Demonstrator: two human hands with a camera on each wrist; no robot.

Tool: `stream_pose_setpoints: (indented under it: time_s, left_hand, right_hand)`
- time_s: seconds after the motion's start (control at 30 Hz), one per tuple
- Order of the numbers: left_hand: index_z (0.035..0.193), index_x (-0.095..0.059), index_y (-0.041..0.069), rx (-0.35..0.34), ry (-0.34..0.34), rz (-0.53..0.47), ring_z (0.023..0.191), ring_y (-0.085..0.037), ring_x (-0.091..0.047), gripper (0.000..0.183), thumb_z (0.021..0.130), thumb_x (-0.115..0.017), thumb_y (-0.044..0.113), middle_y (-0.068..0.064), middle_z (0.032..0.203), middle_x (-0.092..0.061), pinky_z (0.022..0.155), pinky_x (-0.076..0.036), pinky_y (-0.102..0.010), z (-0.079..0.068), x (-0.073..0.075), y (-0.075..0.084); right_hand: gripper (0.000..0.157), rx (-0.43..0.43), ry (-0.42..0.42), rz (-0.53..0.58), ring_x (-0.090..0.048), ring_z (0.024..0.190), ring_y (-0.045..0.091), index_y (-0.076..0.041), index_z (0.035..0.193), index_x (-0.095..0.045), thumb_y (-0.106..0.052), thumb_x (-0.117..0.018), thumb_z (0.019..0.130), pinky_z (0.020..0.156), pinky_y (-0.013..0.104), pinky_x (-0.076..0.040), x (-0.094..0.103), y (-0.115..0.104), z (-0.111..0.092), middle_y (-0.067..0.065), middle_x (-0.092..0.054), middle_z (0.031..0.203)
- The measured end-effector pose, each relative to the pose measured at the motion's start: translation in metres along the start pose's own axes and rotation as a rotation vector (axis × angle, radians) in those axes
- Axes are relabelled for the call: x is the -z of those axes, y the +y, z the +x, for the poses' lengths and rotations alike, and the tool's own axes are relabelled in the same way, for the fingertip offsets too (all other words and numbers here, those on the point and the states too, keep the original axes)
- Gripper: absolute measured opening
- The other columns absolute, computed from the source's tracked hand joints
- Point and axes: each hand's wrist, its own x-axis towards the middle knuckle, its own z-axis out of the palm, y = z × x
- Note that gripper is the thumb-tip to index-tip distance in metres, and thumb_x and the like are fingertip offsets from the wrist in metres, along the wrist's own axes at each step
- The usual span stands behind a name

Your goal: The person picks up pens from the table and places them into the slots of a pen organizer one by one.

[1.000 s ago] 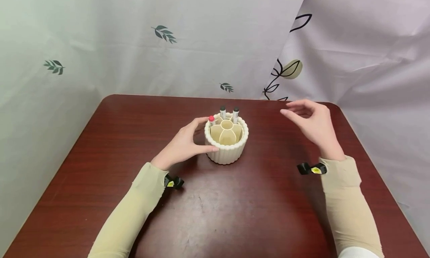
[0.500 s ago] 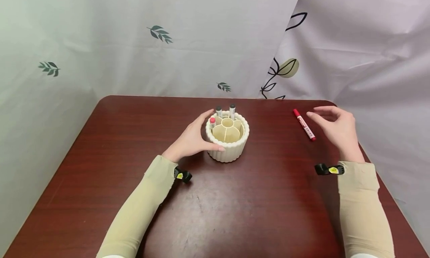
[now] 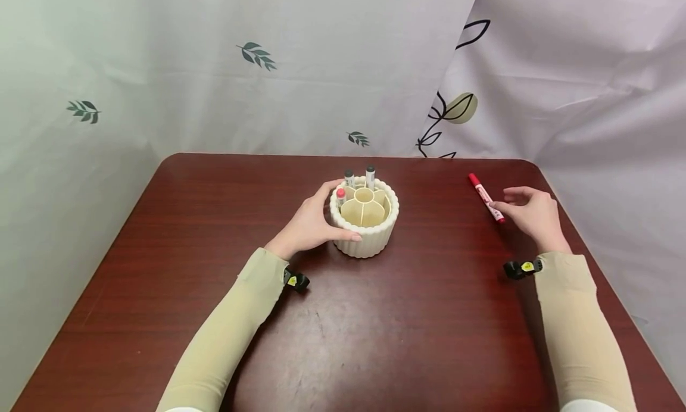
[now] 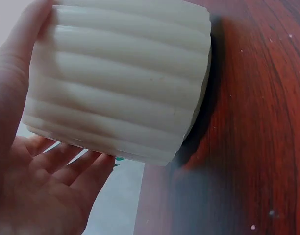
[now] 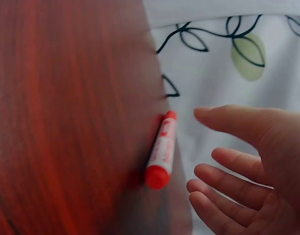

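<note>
A cream fluted pen holder [image 3: 364, 245] stands on the table, divided inside into several compartments round a central ring. My left hand [image 3: 308, 226] grips its left side, thumb across the front and fingers behind; the left wrist view shows the ribbed wall [image 4: 120, 83] between them. Two black-capped markers [image 3: 370, 178] and a red-capped marker [image 3: 341, 197] stand in its back and left compartments. To the right lies a red and white marker [image 3: 485, 197]. Beside it hovers my right hand [image 3: 533, 215], fingers apart from the thumb; in the right wrist view nothing sits between them.
The dark red wooden table [image 3: 418, 317] ends at a back edge against a white curtain [image 3: 321, 90] printed with leaves. Its right edge runs close beside my right forearm.
The red and white marker came into view on the right as my right hand moved right, then lowered toward it. My left hand keeps its grip on the pen holder.
</note>
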Motion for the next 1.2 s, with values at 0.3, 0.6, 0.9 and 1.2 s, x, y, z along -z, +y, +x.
stream_pose_setpoints:
  time_s: [0.3,0.6,0.9,1.2]
  left_hand:
    - [0.149,-0.042,0.029,-0.003,0.014,0.025,0.115,-0.005,-0.059,0.108,0.059,-0.100,0.044,0.013,0.131,-0.060,0.101,-0.045,-0.034,0.002,0.000,-0.002]
    - [0.148,-0.043,0.031,-0.007,0.014,0.005,0.114,-0.004,-0.059,0.107,0.059,-0.100,0.043,0.014,0.131,-0.060,0.101,-0.046,-0.034,0.001,0.000,-0.002]
    - [0.149,-0.042,0.030,-0.004,0.009,-0.005,0.115,-0.005,-0.059,0.107,0.059,-0.100,0.043,0.014,0.132,-0.060,0.101,-0.046,-0.034,0.001,-0.001,-0.001]
    - [0.148,-0.044,0.032,-0.004,0.020,-0.008,0.114,-0.005,-0.059,0.106,0.059,-0.101,0.042,0.015,0.130,-0.060,0.101,-0.046,-0.034,0.001,-0.001,-0.001]
  right_hand:
    - [0.042,-0.021,-0.058,-0.034,-0.055,0.061,-0.006,0.005,0.119,-0.070,-0.019,-0.082,0.087,0.058,0.023,-0.043,-0.010,0.009,-0.002,0.018,-0.075,0.094]
    - [0.038,-0.041,-0.072,-0.067,-0.059,0.066,0.010,0.004,0.114,-0.072,-0.020,-0.083,0.086,0.056,0.026,-0.044,-0.016,0.011,-0.001,0.016,-0.074,0.087]
    - [0.031,-0.045,0.038,-0.049,-0.053,0.065,-0.001,0.000,0.109,-0.076,-0.023,-0.079,0.089,0.058,0.025,-0.042,-0.013,0.008,0.001,0.012,-0.075,0.085]
    - [0.038,-0.093,0.147,0.087,-0.053,0.066,-0.009,-0.003,0.115,-0.076,-0.033,-0.075,0.092,0.066,0.021,-0.040,-0.002,-0.009,0.003,-0.037,-0.053,0.064]
